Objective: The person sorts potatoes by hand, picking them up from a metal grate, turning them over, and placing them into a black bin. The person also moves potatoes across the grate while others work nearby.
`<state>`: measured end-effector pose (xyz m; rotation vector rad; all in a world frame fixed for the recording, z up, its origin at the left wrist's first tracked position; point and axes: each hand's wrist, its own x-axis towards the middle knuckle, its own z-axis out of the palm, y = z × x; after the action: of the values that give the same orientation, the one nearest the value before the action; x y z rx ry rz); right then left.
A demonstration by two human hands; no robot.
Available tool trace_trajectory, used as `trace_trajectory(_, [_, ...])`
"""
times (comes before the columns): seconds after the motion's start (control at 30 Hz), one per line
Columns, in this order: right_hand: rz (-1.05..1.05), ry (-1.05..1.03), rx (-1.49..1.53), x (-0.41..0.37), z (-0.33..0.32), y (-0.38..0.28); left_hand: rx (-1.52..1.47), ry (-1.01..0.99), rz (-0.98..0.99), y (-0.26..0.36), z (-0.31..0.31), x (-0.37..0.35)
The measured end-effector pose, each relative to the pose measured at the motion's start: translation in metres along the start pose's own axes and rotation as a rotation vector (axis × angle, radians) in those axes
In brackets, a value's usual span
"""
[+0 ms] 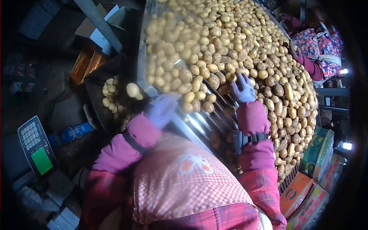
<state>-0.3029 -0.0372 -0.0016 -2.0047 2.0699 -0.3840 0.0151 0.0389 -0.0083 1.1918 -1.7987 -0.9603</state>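
A big heap of potatoes (214,42) covers a metal sorting table (142,50). My right hand (243,89), in a pale glove, rests at the near edge of the heap with its fingers stretched out. Its fingertips are close to a potato (230,78); I see nothing held in it. My left hand (163,109), also gloved, is smeared by motion at the table's left corner, and its fingers cannot be made out. Just left of it a pale potato (132,90) appears in mid-air beside a dark bin (96,90) with several potatoes (110,92) inside.
On the left stands a scale display (37,147) with a keypad and green screen. Cardboard boxes (97,28) are at the upper left, produce cartons (297,195) at the lower right. Across the heap, another person's sleeve (312,69) reaches to the potatoes.
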Motion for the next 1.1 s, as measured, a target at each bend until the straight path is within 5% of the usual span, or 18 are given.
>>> trace_trajectory(0.1, [0.025, -0.187, -0.31, 0.007, 0.016, -0.026, 0.042, -0.022, -0.042, -0.003, 0.0, 0.009])
trace_trajectory(0.23, [-0.189, -0.103, -0.136, -0.017, 0.023, -0.023, 0.16, -0.113, -0.182, -0.003, -0.002, 0.024])
trace_trajectory(0.33, [-0.327, 0.036, -0.008, -0.048, 0.021, -0.02, 0.22, -0.084, 0.052, -0.015, 0.0, 0.048])
trace_trajectory(0.47, [-0.346, -0.015, 0.119, -0.099, 0.018, 0.003, 0.184, -0.301, -0.019, -0.017, 0.012, 0.086])
trace_trajectory(0.53, [-0.367, -0.043, 0.173, -0.117, 0.014, 0.006, 0.576, -0.389, 0.255, -0.015, 0.013, 0.095])
trace_trajectory(0.63, [-0.424, -0.037, 0.253, -0.124, 0.002, 0.009, 0.398, -0.548, -0.083, 0.009, 0.018, 0.108])
trace_trajectory(0.67, [-0.243, -0.024, 0.367, -0.121, -0.006, 0.002, 0.292, -0.594, -0.196, 0.029, 0.015, 0.106])
trace_trajectory(0.77, [-0.166, 0.183, 0.247, -0.089, -0.006, 0.004, 0.541, -0.573, 0.263, -0.038, 0.016, 0.086])
trace_trajectory(0.8, [-0.172, 0.199, 0.2, -0.077, -0.006, -0.003, 0.45, -0.598, 0.103, -0.017, 0.015, 0.083])
trace_trajectory(0.9, [-0.217, 0.141, -0.02, -0.045, 0.021, -0.014, 0.197, -0.482, 0.067, -0.053, 0.008, 0.072])
trace_trajectory(0.93, [-0.213, 0.097, -0.131, -0.037, 0.026, -0.017, -0.104, -0.456, -0.287, -0.053, 0.005, 0.07])
trace_trajectory(1.0, [-0.199, -0.006, -0.277, -0.022, 0.028, -0.019, -0.385, -0.369, -0.55, -0.042, 0.004, 0.061])
trace_trajectory(1.1, [-0.122, -0.084, -0.034, -0.014, 0.008, -0.027, -0.761, -0.227, -0.725, 0.006, 0.001, 0.054])
